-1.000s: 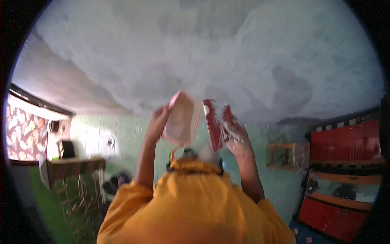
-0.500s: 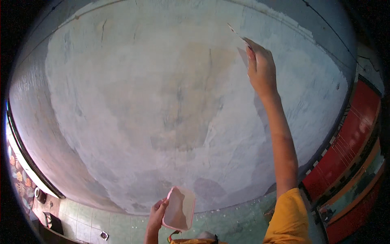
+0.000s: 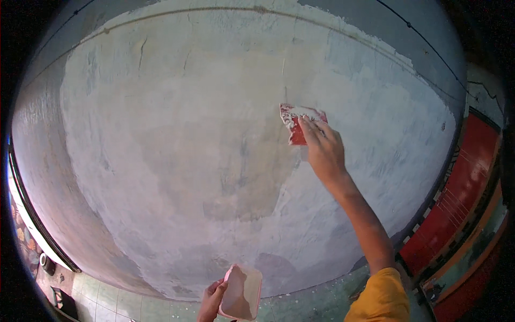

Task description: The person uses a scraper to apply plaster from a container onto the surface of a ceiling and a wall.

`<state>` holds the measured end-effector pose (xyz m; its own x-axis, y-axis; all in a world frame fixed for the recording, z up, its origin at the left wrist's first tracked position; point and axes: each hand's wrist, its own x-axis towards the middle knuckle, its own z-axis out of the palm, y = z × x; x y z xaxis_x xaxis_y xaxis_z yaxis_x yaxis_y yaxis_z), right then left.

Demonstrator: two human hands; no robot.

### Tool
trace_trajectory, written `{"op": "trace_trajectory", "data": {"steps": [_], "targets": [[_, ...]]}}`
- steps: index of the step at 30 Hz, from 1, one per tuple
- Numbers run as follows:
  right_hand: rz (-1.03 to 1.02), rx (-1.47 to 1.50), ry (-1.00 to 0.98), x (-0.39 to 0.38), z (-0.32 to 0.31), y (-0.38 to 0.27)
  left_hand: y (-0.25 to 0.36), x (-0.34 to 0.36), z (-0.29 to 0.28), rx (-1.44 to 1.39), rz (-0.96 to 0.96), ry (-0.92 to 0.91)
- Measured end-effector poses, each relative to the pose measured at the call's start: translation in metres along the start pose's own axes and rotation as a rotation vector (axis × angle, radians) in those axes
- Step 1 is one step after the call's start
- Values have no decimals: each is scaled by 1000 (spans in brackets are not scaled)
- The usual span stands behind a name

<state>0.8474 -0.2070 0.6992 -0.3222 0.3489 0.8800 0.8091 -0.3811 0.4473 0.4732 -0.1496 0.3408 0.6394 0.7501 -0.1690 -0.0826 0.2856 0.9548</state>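
Note:
My right hand (image 3: 326, 149), its arm in a yellow sleeve, presses a flat red putty scraper (image 3: 298, 136) against the wall (image 3: 182, 145). White paste is smeared over the scraper's upper part. Just above its edge, a thin pale streak and a dark crack run up the wall. My left hand (image 3: 213, 298) grips the left rim of a pinkish plastic tub (image 3: 252, 290), low in front of the wall. A smooth pale mass with a darker patch shows inside the tub. Whitish and beige patches cover most of the wall, with a few fine cracks.
A cable (image 3: 409, 24) runs across the upper right of the wall. Red panelled furniture or a door (image 3: 465, 188) stands at the right. Green floor tiles (image 3: 129, 305) with white specks lie along the wall's foot. A dark box-like object (image 3: 65, 301) is at the lower left.
My right hand has come down and left, turning the scraper from edge-on to flat against the wall. The tub in my left hand sits slightly lower in view. The view has shifted upward.

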Motion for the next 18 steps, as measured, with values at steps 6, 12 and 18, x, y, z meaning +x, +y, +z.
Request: {"op": "trace_trajectory", "data": {"steps": [6, 12, 18], "targets": [[152, -96, 56, 131, -29, 54, 11, 2, 9, -38, -2, -62], [-124, 37, 28, 51, 8, -2, 6, -3, 7, -81, 3, 7], [0, 217, -78, 8, -20, 1, 16, -19, 8, -70, 26, 7]]}}
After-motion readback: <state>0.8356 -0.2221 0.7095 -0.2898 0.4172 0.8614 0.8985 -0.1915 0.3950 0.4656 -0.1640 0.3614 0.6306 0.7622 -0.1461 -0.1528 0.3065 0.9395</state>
